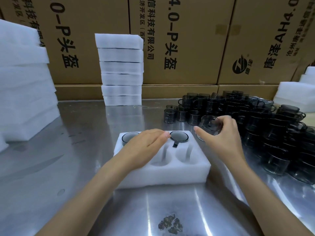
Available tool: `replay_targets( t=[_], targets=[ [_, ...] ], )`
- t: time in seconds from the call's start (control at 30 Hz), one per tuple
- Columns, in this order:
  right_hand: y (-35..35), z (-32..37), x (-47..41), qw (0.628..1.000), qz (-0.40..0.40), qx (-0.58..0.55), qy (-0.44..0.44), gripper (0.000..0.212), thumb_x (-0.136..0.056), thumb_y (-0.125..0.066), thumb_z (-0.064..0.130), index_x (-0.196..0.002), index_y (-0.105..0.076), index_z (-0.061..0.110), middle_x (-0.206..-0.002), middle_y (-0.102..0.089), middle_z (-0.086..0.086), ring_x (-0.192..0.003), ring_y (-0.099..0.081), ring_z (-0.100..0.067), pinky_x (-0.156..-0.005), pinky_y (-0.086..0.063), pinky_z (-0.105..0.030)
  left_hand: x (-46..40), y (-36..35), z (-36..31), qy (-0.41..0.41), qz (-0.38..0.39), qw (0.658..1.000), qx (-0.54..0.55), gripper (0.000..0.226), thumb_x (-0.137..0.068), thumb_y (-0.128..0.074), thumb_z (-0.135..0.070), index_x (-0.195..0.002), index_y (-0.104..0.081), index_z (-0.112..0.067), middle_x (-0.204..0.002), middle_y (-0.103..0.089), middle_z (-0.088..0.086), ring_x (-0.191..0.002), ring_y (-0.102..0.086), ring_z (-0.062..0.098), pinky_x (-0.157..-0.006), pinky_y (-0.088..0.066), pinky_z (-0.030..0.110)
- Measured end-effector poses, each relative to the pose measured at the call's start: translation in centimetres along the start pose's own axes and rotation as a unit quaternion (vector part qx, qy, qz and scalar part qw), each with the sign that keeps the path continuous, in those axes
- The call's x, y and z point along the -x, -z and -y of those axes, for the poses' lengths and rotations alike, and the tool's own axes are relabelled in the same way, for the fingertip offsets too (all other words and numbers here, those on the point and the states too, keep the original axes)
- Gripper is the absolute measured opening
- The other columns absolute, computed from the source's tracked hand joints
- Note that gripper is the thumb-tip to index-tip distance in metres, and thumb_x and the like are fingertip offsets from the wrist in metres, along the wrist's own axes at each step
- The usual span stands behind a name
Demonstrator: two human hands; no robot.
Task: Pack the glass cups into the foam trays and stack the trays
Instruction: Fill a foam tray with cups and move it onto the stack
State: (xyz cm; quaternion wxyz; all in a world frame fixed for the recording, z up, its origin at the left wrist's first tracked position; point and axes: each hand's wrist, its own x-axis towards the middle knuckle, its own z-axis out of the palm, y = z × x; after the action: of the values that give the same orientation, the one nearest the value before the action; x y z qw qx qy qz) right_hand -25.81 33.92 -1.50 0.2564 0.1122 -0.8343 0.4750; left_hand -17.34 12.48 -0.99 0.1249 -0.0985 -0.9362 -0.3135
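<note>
Holding a smoky glass cup (210,124) in the right hand (221,133), right of centre in the frame, fingers curled over its rim and thumb stretched out below it toward the left. Carried above the steel table (85,167), just beyond the far right corner of the foam tray (162,174) lying at centre. Resting flat on that tray with the left hand (146,145), fingers straight and together, gripping nothing, fingertips reaching the rim of a seated cup (179,136) in the tray's far row. Seated too, at the tray's far left corner, another cup (127,136), partly covered by the left hand. Showing two unfilled round pockets (185,155) in the near row, right of the left wrist.

Heaped at the right side of the frame, a large pile of dark cups (255,121), stacked several high, with a few loose ones standing at its left edge. Standing upper centre, against the cardboard boxes (187,40), a tall stack of foam trays (121,68). Piled at the left edge, more foam (23,86); likewise some foam pieces (293,92) at the right edge behind the cups. Marked near the bottom centre, a dull worn patch (170,224) on the table.
</note>
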Motion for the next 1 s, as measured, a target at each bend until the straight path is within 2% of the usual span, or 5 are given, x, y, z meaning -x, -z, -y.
replay_targets(
  t=[0.33,0.43,0.57,0.73,1.0],
  targets=[
    [-0.4,3.0,3.7,0.991,0.084,-0.068,0.075,0.065,-0.051,-0.071,0.067,-0.096,-0.034,0.037,-0.08,-0.051,0.013,-0.075,-0.051,0.004,-0.058,-0.037,-0.015,0.3,0.1,-0.9,-0.071,-0.057,0.994,-0.059,0.037,-0.092,-0.052,-0.042,-0.126,-0.056,-0.029,-0.119,-0.058,-0.018,-0.112,-0.051,0.001,-0.094,-0.042,0.024],
    [-0.5,2.8,4.1,0.985,0.138,-0.032,0.102,0.072,-0.055,-0.075,0.06,-0.113,-0.035,0.046,-0.081,-0.05,0.016,-0.082,-0.05,0.009,-0.062,-0.036,-0.009,0.7,0.1,-1.6,-0.089,-0.033,0.993,-0.071,0.048,-0.082,-0.049,-0.042,-0.129,-0.054,-0.029,-0.115,-0.06,-0.015,-0.108,-0.054,0.005,-0.093,-0.042,0.026],
    [-0.5,2.7,4.3,0.982,0.144,0.005,0.123,0.052,-0.054,-0.066,0.071,-0.091,-0.054,0.037,-0.084,-0.051,0.016,-0.084,-0.051,0.004,-0.064,-0.035,-0.01,1.2,0.4,-2.2,-0.101,-0.032,0.992,-0.072,0.05,-0.08,-0.052,-0.032,-0.13,-0.054,-0.031,-0.114,-0.062,-0.015,-0.106,-0.054,0.002,-0.092,-0.042,0.026],
    [-0.5,2.6,4.6,0.977,0.15,0.049,0.144,0.053,-0.057,-0.06,0.075,-0.09,-0.055,0.034,-0.083,-0.051,0.014,-0.083,-0.051,-0.001,-0.069,-0.044,-0.025,1.6,0.4,-2.6,-0.119,-0.028,0.988,-0.096,0.051,-0.078,-0.054,-0.029,-0.129,-0.054,-0.03,-0.115,-0.062,-0.013,-0.109,-0.054,0.005,-0.094,-0.041,0.024],
    [0.0,2.6,4.9,0.971,0.155,0.097,0.157,0.064,-0.055,-0.047,0.086,-0.097,-0.054,0.038,-0.084,-0.048,0.018,-0.085,-0.043,0.0,-0.072,-0.041,-0.025,2.1,0.8,-2.8,-0.145,-0.032,0.983,-0.107,0.062,-0.074,-0.039,-0.043,-0.133,-0.052,-0.03,-0.128,-0.057,-0.015,-0.114,-0.046,0.001,-0.094,-0.024,0.001]
  ],
)
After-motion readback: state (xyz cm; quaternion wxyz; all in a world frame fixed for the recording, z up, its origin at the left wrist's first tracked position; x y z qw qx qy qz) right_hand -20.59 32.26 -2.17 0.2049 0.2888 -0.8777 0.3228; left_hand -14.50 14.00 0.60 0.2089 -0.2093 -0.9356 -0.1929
